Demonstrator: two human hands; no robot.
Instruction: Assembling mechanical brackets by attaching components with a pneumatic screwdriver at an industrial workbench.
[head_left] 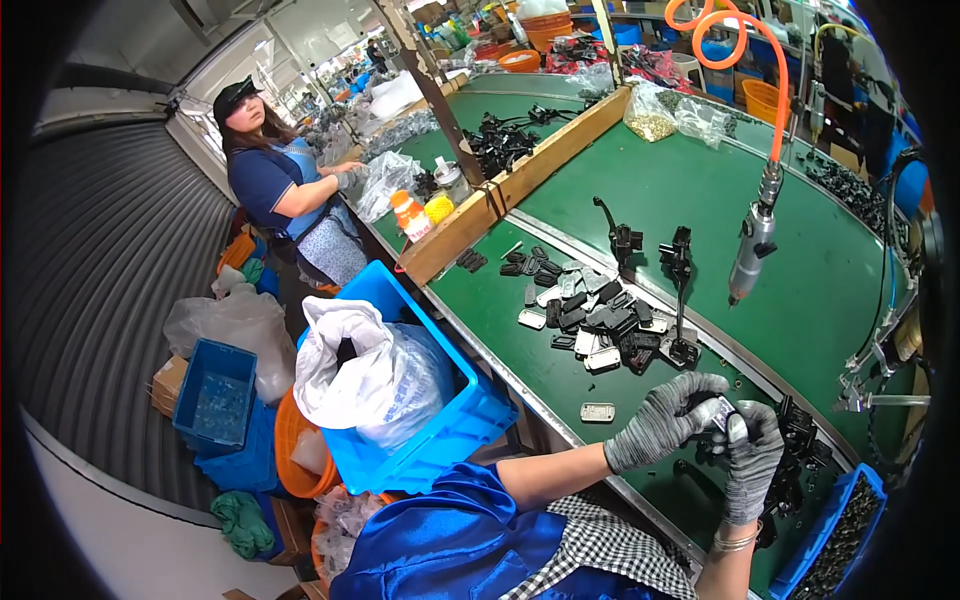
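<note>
While both gloved hands, left hand (665,420) and right hand (752,455), are grasping a small part (718,412) at lower right, fitting seems underway, demanding steady alignment.

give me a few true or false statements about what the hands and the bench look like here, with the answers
1. Both hands wear grey knit gloves. True: the left hand and the right hand are both gloved.
2. The hands hold a small part between them. True: it sits where the fingers meet, too small to tell in detail.
3. The right hand grips the hanging pneumatic screwdriver. False: the tool hangs free on its orange coiled hose, away from both hands.
4. The belt is red. False: it is green.
5. A pile of black and silver parts lies on the belt beyond the hands. True.
6. The blue crate at the left is empty. False: it holds a white plastic bag.
</note>
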